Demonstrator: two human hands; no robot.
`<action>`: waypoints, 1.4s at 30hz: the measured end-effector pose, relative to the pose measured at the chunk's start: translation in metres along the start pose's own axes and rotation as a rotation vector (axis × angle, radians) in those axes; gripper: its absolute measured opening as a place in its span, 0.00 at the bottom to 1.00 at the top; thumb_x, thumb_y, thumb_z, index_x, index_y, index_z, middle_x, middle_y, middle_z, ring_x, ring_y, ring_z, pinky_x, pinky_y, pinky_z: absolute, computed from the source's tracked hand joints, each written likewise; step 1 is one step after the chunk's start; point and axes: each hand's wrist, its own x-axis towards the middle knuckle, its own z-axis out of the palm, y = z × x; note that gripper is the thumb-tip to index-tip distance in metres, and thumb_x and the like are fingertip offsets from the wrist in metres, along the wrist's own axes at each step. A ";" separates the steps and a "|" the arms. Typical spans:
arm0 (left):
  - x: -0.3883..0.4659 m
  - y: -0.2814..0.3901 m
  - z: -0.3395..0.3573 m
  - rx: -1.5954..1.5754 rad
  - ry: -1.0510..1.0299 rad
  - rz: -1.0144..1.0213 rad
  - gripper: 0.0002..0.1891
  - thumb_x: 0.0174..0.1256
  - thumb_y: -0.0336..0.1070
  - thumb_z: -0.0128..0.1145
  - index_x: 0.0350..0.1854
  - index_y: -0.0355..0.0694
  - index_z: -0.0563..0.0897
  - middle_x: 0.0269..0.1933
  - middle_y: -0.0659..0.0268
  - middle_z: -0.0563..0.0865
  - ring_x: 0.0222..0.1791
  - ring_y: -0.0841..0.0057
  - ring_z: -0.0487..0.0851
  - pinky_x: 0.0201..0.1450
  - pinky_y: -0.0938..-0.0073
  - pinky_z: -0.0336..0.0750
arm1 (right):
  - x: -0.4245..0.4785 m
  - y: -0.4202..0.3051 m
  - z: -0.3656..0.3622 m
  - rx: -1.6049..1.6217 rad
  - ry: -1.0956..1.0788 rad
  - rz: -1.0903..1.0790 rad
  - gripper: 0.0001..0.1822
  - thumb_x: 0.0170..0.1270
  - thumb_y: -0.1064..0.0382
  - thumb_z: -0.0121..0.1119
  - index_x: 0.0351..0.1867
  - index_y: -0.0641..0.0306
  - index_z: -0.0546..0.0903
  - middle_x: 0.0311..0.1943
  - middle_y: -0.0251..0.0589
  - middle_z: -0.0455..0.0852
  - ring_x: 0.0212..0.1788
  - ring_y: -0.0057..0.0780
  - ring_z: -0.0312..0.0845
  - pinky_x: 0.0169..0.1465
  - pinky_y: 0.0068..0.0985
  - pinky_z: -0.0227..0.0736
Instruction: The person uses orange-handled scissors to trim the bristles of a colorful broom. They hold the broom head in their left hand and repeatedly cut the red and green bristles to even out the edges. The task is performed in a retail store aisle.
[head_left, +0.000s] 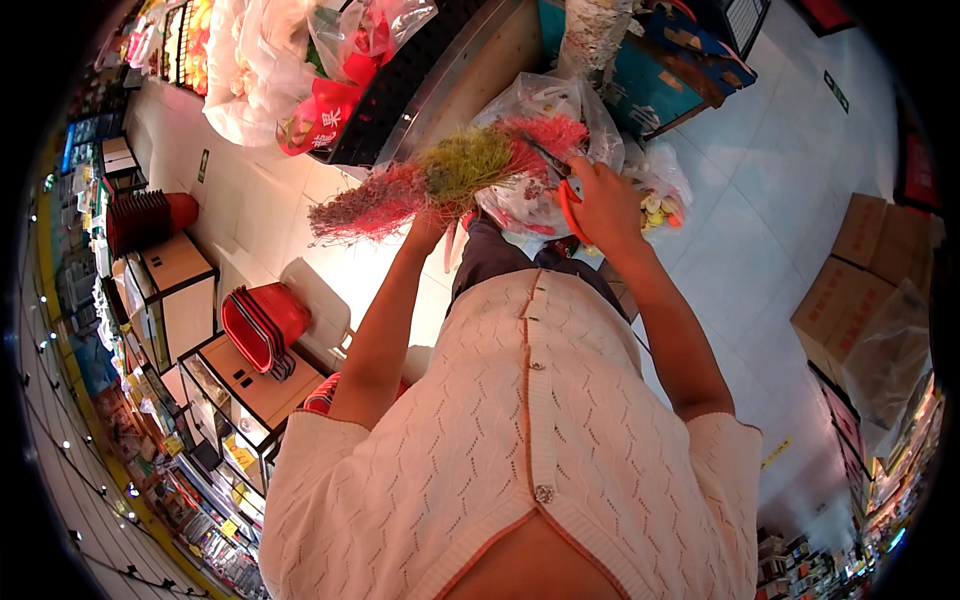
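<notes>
My left hand (430, 229) grips the underside of a bunch of fine dried flowers (465, 165), pink and purplish at the left, yellow-green in the middle and coral red at the right. My right hand (600, 202) holds scissors with orange-red handles (568, 211). Their dark blades (546, 156) point up and left into the coral part of the bunch; whether they touch a stem cannot be told. Below and behind the bunch stands a clear plastic bag (600, 124) with whitish and pink contents.
A black crate (375, 105) with plastic-wrapped red bundles is ahead at left, beside a birch trunk (596, 37) and a teal box (652, 86). A smaller bag of scraps (664, 199) lies right. Red baskets (262, 322) are at left, cardboard boxes (847, 285) at right.
</notes>
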 end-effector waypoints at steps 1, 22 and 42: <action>-0.002 0.005 0.001 -0.063 -0.017 -0.012 0.19 0.67 0.46 0.62 0.53 0.38 0.79 0.48 0.65 0.83 0.48 0.75 0.80 0.52 0.68 0.75 | 0.002 0.000 0.001 0.020 -0.030 0.038 0.27 0.54 0.44 0.70 0.49 0.59 0.78 0.31 0.50 0.83 0.35 0.45 0.82 0.39 0.38 0.75; -0.004 0.022 0.016 -0.066 0.040 -0.074 0.11 0.65 0.36 0.59 0.46 0.38 0.81 0.42 0.66 0.82 0.44 0.75 0.78 0.49 0.70 0.72 | -0.009 -0.007 0.025 0.807 -0.078 0.272 0.22 0.62 0.49 0.66 0.45 0.64 0.78 0.31 0.46 0.87 0.32 0.42 0.83 0.39 0.31 0.75; 0.012 0.018 0.020 0.508 0.405 0.309 0.12 0.68 0.42 0.60 0.30 0.40 0.79 0.24 0.76 0.73 0.24 0.86 0.67 0.27 0.79 0.63 | 0.009 0.044 0.050 1.206 -0.049 0.618 0.24 0.65 0.38 0.58 0.43 0.57 0.73 0.22 0.31 0.71 0.18 0.19 0.70 0.20 0.20 0.68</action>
